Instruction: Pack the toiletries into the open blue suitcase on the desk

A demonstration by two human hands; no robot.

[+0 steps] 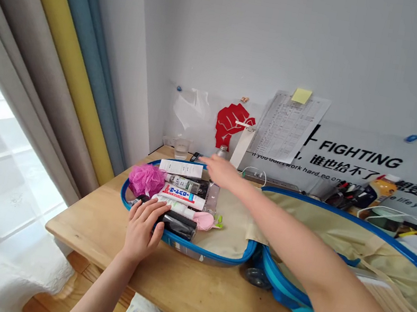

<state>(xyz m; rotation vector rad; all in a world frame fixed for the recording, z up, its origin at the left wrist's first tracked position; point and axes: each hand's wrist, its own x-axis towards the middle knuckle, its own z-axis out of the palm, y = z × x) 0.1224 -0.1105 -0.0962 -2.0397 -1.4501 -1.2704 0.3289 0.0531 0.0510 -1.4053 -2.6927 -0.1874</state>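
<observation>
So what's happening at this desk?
A person has an open blue-rimmed case on the wooden table. The left hand rests over its near edge, by a glossy black item. The right hand is stretched to the far edge, fingers near a small dark object; contact isn't clear. Packed together in the case are a pink mesh puff, a toothpaste tube and a white box.
</observation>
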